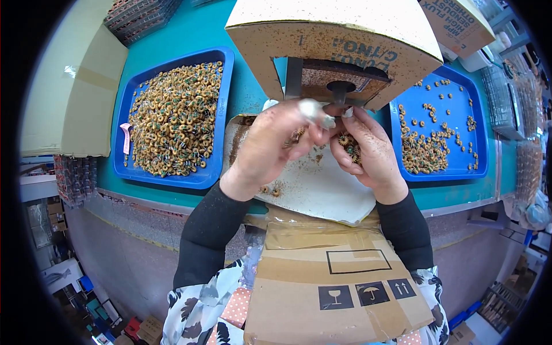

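Note:
Both my hands meet under a cardboard cover, close to a dark metal spindle (340, 92). My left hand (259, 146) is blurred at the fingertips. Its fingers curl around small wire-wound ring coils, and one fingertip wears a white wrap. My right hand (374, 152) is closed around several ring coils (348, 145) in its palm. White wrap covers its thumb tip too. What the pinched fingertips hold at the spindle is hidden. Brown dust speckles both hands. Beneath them lies a white sheet (328, 192) with a few loose coils and dust.
A blue tray (226, 86) heaped with ring coils stands left, a pink tag inside. Another blue tray (483, 132) at right holds scattered coils. The dusty cardboard cover (259, 52) overhangs the spindle. A taped cardboard box (339, 310) sits before me. Cartons (69, 86) stand beside the trays.

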{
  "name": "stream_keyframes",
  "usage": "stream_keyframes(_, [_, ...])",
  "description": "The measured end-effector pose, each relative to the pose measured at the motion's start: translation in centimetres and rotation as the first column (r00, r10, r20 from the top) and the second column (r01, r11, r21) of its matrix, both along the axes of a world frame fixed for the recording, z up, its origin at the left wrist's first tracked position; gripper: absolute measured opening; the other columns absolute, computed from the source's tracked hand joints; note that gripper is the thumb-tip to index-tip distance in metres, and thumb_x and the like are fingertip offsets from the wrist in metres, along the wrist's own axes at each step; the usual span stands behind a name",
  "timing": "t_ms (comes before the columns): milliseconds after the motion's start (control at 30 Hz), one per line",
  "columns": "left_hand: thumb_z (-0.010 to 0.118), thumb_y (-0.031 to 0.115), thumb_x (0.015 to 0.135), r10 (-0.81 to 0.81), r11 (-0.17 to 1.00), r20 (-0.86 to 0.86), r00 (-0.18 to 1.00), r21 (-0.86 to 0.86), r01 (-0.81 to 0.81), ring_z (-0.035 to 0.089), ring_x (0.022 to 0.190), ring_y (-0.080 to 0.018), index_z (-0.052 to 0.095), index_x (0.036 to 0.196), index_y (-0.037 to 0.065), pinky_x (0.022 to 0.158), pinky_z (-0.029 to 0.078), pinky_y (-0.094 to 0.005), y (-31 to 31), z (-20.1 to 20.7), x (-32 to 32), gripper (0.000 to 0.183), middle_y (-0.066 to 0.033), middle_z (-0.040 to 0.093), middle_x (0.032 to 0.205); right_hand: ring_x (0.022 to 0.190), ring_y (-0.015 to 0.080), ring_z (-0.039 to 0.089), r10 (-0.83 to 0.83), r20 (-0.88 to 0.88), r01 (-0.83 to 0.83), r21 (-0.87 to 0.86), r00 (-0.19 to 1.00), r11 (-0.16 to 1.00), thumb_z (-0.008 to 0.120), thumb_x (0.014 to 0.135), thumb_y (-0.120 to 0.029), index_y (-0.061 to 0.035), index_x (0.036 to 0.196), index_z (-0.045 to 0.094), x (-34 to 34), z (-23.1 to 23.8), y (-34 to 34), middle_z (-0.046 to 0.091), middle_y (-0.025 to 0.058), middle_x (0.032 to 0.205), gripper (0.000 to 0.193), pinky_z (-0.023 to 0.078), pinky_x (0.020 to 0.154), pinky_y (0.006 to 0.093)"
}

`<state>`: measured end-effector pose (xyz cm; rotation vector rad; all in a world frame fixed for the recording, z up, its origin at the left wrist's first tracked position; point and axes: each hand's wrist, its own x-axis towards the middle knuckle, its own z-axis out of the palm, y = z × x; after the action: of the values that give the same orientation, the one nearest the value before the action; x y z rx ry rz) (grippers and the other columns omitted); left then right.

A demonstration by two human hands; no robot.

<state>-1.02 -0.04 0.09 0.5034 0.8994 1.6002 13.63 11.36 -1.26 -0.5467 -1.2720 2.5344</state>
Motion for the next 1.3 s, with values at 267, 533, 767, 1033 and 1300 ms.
stream_keyframes(267, [0.069, 0.014, 0.079, -0.111, 0.991, -0.923, 0.369, -0.131, -0.029, 0.059, 0.066, -0.0151, 0.066, 0.097, 0.004, 0.062, 0.049, -0.0278, 0.1, -0.4, 0.1, 0.021, -0.0078, 0.060, 0.079, 0.049, 0.0042, 0.037, -0.021, 0.135, 0.002, 0.137, 0.991, 0.991, 0.037, 0.101, -0.039, -0.0036, 0.123, 0.048, -0.5, -0.8, -0.4, 0.057, 0.0045, 0.085, 0.043, 0.025, 0.038, 0.0161])
stream_keyframes(533, [0.069, 0.011, 0.074, 0.226, 0.973, -0.972, -0.055, 0.224, 0.055, 0.064, 0.073, -0.0275, 0.066, 0.092, 0.007, 0.062, 0.053, -0.0333, -0.2, -1.3, 0.5, 0.019, -0.0103, 0.063, 0.089, 0.048, 0.0035, 0.041, 0.007, 0.233, -0.084, 0.322, 0.972, 0.943, 0.039, 0.100, -0.040, -0.0050, 0.115, 0.052, -0.3, -1.1, -0.8, 0.050, -0.0025, 0.070, 0.040, 0.030, 0.040, 0.0171])
stream_keyframes(767, [0.068, 0.011, 0.073, 0.348, 0.938, -0.936, -0.050, 0.348, 0.010, 0.061, 0.064, -0.0251, 0.062, 0.084, 0.008, 0.054, 0.050, -0.0347, -0.5, -1.5, 0.1, 0.013, -0.0079, 0.059, 0.077, 0.045, 0.0032, 0.033, -0.020, 0.233, -0.003, 0.099, 0.972, 0.995, 0.046, 0.099, -0.028, -0.0021, 0.111, 0.056, 0.1, -0.8, -0.4, 0.050, -0.0013, 0.069, 0.030, 0.023, 0.036, 0.0180])
stream_keyframes(1033, [0.073, 0.018, 0.077, 0.168, 0.979, -0.944, 0.285, 0.126, -0.159, 0.056, 0.058, -0.0151, 0.067, 0.083, 0.004, 0.052, 0.045, -0.0292, -0.5, -0.5, -0.7, 0.017, -0.0069, 0.058, 0.068, 0.047, 0.0012, 0.029, -0.066, 0.210, 0.098, -0.148, 0.975, 0.984, 0.056, 0.093, -0.012, -0.0054, 0.109, 0.056, 0.2, -1.2, 0.4, 0.049, -0.0026, 0.073, 0.017, 0.020, 0.037, 0.0160])
stream_keyframes(1300, [0.068, 0.016, 0.080, 0.352, 0.927, -0.934, 0.066, 0.338, -0.161, 0.059, 0.060, -0.0201, 0.067, 0.088, 0.005, 0.053, 0.047, -0.0304, -0.4, -1.5, 0.1, 0.013, -0.0078, 0.059, 0.070, 0.046, -0.0001, 0.033, -0.185, 0.098, 0.180, 0.053, 0.978, 0.982, 0.058, 0.092, -0.006, -0.0019, 0.111, 0.059, -0.2, -1.0, -0.6, 0.061, 0.0019, 0.081, 0.020, 0.024, 0.038, 0.0159])
